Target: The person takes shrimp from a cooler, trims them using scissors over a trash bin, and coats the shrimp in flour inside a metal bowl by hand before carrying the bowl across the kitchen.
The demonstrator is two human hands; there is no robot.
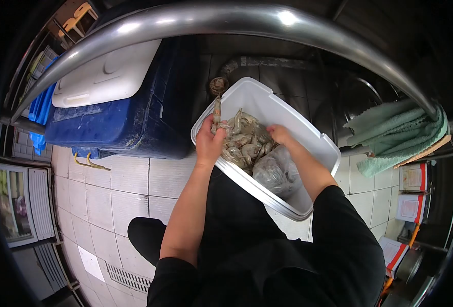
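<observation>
In the head view, a white plastic tub [300,120] holds a pile of raw grey shrimp [247,146] at its left end. My left hand [209,143] is closed around a whole shrimp [217,110], held over the tub's left rim with one end pointing up. Inside the tub, my right hand [281,135] has its fingers curled at the right edge of the pile; what they grip is too hard to see. Below that hand, a knotted clear plastic bag [275,171] with greyish contents lies against the tub's near wall.
A blue cooler box [114,125] with a white lid [106,77] stands left. A steel rail [247,19] arches across the front, with a green towel [400,130] hanging at right. Beyond the tub are a floor drain cup [218,86] and pipe. White-and-red boxes [410,207] line the right.
</observation>
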